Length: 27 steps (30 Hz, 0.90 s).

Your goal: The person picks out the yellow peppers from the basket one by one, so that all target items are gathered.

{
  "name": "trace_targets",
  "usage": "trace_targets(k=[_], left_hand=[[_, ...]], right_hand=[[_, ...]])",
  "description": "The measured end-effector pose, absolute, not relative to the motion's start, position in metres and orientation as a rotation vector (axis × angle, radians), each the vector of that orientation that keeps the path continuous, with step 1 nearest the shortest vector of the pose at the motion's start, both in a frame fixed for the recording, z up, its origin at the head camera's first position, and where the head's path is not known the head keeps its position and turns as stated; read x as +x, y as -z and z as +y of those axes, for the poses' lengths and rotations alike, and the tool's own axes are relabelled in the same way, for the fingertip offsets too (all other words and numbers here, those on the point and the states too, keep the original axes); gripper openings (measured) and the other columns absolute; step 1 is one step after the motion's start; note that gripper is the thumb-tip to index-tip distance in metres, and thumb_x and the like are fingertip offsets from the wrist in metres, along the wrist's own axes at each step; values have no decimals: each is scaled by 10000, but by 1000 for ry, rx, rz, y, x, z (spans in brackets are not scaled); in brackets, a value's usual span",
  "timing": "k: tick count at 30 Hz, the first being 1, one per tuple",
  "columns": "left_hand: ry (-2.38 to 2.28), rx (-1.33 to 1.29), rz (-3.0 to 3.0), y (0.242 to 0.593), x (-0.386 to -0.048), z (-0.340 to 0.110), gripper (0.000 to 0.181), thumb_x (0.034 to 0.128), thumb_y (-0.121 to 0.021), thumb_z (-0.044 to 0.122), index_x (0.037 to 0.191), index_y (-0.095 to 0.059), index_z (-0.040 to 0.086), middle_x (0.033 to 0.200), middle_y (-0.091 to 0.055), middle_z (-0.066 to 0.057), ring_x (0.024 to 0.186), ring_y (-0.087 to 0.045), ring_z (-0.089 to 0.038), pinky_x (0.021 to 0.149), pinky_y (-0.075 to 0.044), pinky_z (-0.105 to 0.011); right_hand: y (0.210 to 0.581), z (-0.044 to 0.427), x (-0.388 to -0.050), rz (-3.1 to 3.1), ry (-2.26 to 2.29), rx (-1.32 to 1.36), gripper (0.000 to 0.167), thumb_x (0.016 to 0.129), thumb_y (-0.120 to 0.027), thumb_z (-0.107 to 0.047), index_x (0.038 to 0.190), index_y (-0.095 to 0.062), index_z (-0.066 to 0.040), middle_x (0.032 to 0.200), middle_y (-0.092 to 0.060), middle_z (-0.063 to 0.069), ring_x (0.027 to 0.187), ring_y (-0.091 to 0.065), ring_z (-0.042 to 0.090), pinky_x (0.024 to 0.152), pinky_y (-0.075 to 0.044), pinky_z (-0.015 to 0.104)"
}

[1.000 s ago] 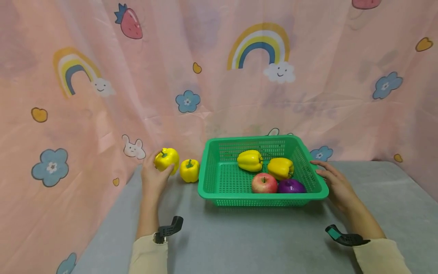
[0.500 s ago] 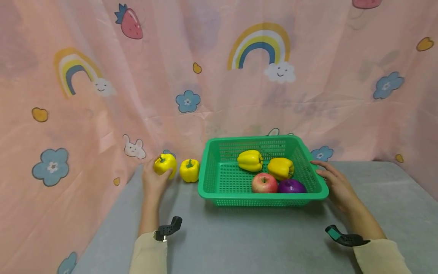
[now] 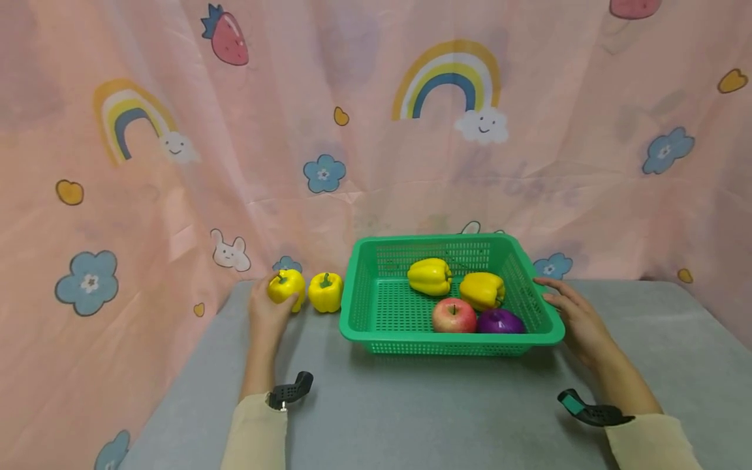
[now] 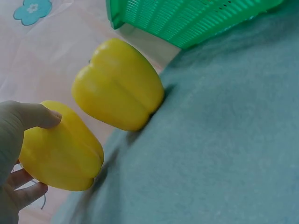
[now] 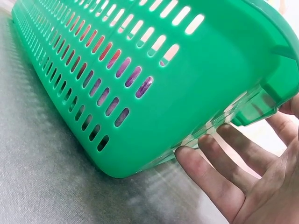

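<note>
My left hand (image 3: 270, 311) holds a yellow bell pepper (image 3: 289, 287) upright, thumb on its near side and fingers round the far side. In the left wrist view that pepper (image 4: 65, 154) is low by the tabletop; whether it touches cannot be told. A second yellow bell pepper (image 3: 326, 294) stands just right of it. My right hand (image 3: 581, 326) touches the right side of a green plastic basket (image 3: 452, 337). In the right wrist view its fingers (image 5: 233, 163) are spread and fairly straight, tips against the basket wall. The thumb is partly out of frame.
Inside the basket lie two yellow bell peppers (image 3: 429, 277) on their sides, a red apple (image 3: 454, 316) and a round purple item (image 3: 501, 321). The grey tabletop (image 3: 423, 411) ends at a pink printed curtain (image 3: 382, 176) behind.
My left hand has lowered the bell pepper toward the table, beside the other standing pepper. My right hand and the basket have stayed in place.
</note>
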<state>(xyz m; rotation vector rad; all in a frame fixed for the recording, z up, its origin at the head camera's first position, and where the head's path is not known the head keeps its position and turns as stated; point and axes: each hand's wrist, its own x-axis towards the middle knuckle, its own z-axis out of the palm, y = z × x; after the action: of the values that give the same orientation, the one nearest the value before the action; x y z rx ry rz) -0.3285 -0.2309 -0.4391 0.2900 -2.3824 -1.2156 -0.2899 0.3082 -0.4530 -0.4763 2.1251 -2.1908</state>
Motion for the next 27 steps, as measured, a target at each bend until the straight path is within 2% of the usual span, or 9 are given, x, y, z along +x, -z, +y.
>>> trace_targets(k=[16, 27], left_hand=[[1234, 310, -2395, 443, -329, -231, 618, 887, -754, 129, 1450, -508, 64, 1490, -461, -225, 1381, -427, -405, 1216, -302, -572], [1232, 349, -2416, 444, -327, -231, 633, 889, -760, 151, 1460, -500, 67, 1514, -434, -218, 1401, -410, -398, 1227, -295, -558]], right_hand=[[454, 306, -291, 2143, 2196, -492, 327, 1111, -362, -219, 1427, -445, -244, 1106, -649, -100, 830, -682, 62, 691, -582, 253], [456, 308, -290, 2176, 2187, -457, 308, 1108, -375, -231, 1397, -466, -285, 1085, -654, -115, 819, -682, 55, 678, -583, 252]])
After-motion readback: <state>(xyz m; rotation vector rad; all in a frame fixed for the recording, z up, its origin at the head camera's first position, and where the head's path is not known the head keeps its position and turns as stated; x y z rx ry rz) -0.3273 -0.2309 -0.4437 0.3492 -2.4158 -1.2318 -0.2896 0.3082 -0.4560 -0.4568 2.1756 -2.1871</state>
